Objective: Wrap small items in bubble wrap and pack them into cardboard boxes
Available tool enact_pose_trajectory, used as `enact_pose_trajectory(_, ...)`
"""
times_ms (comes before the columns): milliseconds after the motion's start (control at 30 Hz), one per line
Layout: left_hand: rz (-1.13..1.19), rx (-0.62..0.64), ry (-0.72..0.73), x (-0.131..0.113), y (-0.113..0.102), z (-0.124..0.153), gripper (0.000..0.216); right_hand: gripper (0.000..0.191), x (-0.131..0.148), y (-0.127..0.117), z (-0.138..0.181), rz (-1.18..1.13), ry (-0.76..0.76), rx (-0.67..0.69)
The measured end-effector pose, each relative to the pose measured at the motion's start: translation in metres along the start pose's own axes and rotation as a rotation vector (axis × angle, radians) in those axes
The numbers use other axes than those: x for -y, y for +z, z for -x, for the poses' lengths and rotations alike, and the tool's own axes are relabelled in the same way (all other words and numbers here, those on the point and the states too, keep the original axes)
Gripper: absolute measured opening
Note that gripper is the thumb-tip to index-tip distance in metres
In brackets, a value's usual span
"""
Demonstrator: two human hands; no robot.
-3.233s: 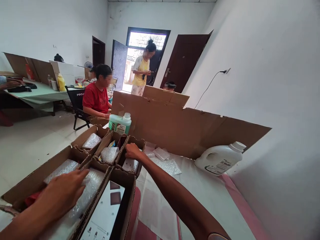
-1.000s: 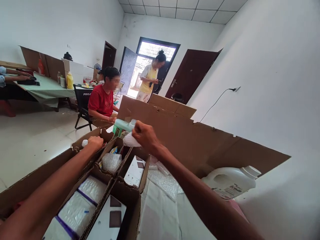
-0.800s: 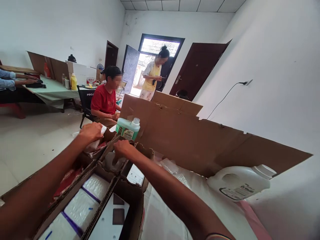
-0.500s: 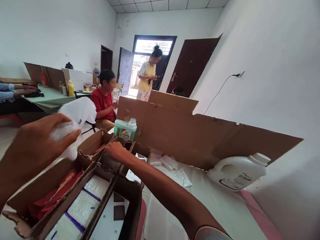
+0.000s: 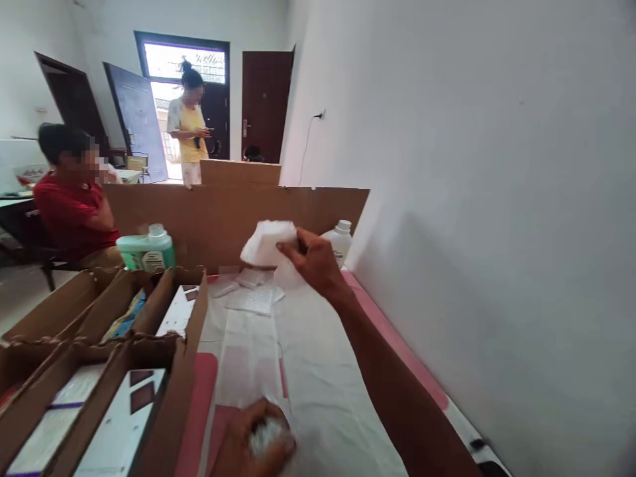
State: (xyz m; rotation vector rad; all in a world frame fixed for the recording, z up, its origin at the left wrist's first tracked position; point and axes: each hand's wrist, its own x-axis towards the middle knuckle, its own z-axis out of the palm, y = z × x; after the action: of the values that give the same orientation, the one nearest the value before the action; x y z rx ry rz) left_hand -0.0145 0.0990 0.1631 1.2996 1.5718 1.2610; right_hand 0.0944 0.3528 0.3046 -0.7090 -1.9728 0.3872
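My right hand (image 5: 320,262) is raised over the far part of the table, pinching a white, soft-looking sheet (image 5: 268,242) between thumb and fingers. Low in the view, my left hand (image 5: 241,442) curls round a crumpled translucent plastic wrap (image 5: 268,434), blurred by motion. Bubble wrap pieces (image 5: 254,298) lie on the table below the white sheet. Left of my hands stand divided cardboard boxes (image 5: 196,311). Their compartments hold white flat packs (image 5: 79,384), a blue and yellow packet (image 5: 130,315) and white panels with dark squares (image 5: 122,424).
A cardboard screen (image 5: 218,222) stands along the table's far side. A green liquid bottle (image 5: 146,248) is behind the boxes, and a white jug (image 5: 342,242) is partly behind my right hand. One person in red sits at left; another stands near the door.
My view has swung right. My right hand has left the box compartment and now holds the white sheet over the table. My left hand has moved from above the boxes to the near table.
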Motion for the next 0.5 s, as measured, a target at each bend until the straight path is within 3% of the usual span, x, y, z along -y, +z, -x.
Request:
enact_pose_trajectory(67,0.019,-0.01,0.064,0.0,0.018,-0.043,0.032,0.02,-0.037,-0.004,0.019,0.124,0.051,0.014)
enact_pose_trajectory(133,-0.048,-0.156,0.18,-0.002,0.022,-0.1,0.034,0.016,-0.07,0.003,0.028,0.218,0.075,-0.01)
enact_pose_trajectory(300,-0.141,-0.407,0.345,0.008,0.013,-0.256,0.047,0.022,-0.128,0.057,0.014,0.348,0.2,0.021)
enact_pose_trajectory(400,-0.217,-0.462,0.344,0.043,0.013,-0.324,0.046,0.026,-0.158,0.108,0.008,0.327,0.21,0.123)
enact_pose_trajectory(500,-0.324,-0.432,0.266,0.095,0.012,-0.36,0.039,0.026,-0.188,0.157,0.021,0.302,0.222,0.265)
